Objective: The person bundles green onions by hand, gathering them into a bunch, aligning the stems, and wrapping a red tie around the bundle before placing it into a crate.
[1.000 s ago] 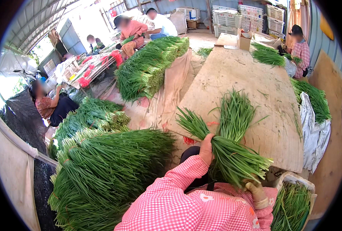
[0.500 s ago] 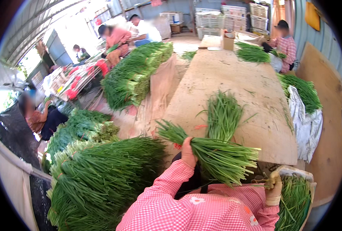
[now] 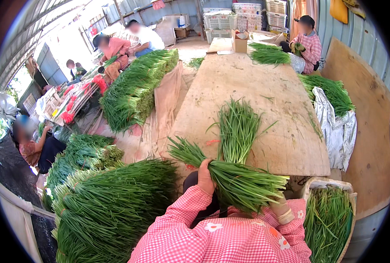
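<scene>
Lying across the lower middle of the head view, the bundle of green stalks [image 3: 247, 184] is being clasped by the left hand [image 3: 206, 177] along its leafier part. The right hand [image 3: 280, 205] is sitting at the pale ends, mostly covered by them; whether it is closing on anything, one cannot tell. The bundle is probably weighing little, its slim stalks bending easily, perhaps sliding against one another and bruising under hard squeezing. Holding around its middle is seeming safest. Dark leaf tips are pointing left, paler ends are fanning unevenly right, and the counter [image 3: 282, 109] is stretching beyond.
</scene>
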Demonstrator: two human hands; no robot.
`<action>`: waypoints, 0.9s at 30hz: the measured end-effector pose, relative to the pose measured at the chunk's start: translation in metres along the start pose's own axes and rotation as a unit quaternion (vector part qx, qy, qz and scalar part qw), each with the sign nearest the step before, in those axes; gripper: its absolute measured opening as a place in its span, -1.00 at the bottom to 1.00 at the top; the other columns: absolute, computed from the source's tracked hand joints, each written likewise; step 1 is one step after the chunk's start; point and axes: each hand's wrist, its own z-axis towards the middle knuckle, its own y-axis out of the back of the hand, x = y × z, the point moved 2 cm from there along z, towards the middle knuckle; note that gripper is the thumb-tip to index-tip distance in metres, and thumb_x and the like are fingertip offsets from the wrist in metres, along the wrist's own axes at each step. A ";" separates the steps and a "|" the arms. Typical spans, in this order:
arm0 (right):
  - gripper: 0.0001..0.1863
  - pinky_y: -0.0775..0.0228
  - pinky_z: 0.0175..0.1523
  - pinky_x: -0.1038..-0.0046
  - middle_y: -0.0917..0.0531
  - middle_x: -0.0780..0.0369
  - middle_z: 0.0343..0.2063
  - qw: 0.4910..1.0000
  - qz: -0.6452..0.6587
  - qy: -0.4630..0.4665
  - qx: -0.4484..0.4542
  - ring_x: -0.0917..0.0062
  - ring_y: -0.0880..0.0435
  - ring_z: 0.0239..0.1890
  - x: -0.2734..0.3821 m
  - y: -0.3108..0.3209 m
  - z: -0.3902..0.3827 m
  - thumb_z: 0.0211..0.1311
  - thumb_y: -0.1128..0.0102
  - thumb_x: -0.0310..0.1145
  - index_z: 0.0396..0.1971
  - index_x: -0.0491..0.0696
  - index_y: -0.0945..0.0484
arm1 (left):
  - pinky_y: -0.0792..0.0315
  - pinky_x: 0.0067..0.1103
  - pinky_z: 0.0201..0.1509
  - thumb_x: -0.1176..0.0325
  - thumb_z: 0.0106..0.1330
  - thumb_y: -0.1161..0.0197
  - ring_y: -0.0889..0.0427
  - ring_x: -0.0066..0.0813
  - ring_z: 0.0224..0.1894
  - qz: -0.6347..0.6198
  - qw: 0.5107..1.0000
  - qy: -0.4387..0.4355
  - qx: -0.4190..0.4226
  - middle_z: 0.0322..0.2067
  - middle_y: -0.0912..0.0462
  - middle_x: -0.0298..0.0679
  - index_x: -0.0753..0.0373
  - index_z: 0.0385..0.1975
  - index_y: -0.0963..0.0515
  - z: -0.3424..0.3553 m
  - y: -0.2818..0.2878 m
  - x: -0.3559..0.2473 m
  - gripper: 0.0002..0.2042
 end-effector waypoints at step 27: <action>-0.59 -0.04 -0.55 0.63 -0.12 0.39 -0.72 0.701 0.646 -0.201 -0.226 0.65 -0.14 -0.67 0.029 0.076 0.013 0.32 0.20 -0.08 -0.67 0.00 -0.19 | -0.48 -0.29 -0.14 0.11 0.21 0.11 -0.57 -0.20 -0.23 0.009 0.996 -0.092 -0.017 -0.24 -0.57 -0.14 0.28 -0.22 -0.46 0.008 0.015 -0.031 -0.63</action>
